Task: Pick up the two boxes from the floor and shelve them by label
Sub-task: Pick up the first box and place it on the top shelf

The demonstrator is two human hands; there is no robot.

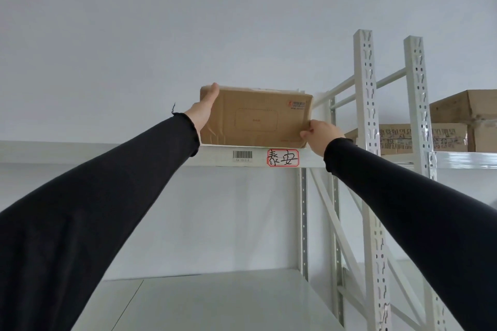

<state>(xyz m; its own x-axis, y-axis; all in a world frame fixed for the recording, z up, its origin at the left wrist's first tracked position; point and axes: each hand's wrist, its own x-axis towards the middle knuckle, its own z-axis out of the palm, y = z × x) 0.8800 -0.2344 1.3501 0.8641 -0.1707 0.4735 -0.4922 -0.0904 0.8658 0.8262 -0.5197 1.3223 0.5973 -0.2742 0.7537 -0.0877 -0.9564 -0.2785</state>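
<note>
A brown cardboard box [255,118] rests with its bottom edge on the top shelf [161,154] of a white metal rack, high above me. My left hand [203,109] grips its upper left corner. My right hand [321,136] pinches its lower right corner. Both arms reach up in black sleeves. Right below the box, on the shelf's front beam, sits a red-bordered handwritten label [283,158] beside a barcode sticker [242,156]. Only one box of the task is in view.
A lower white shelf [215,301] spreads out beneath. To the right stand slotted white uprights [367,105] of a neighbouring rack, which carries several stacked cardboard boxes [462,126]. A plain white wall is behind.
</note>
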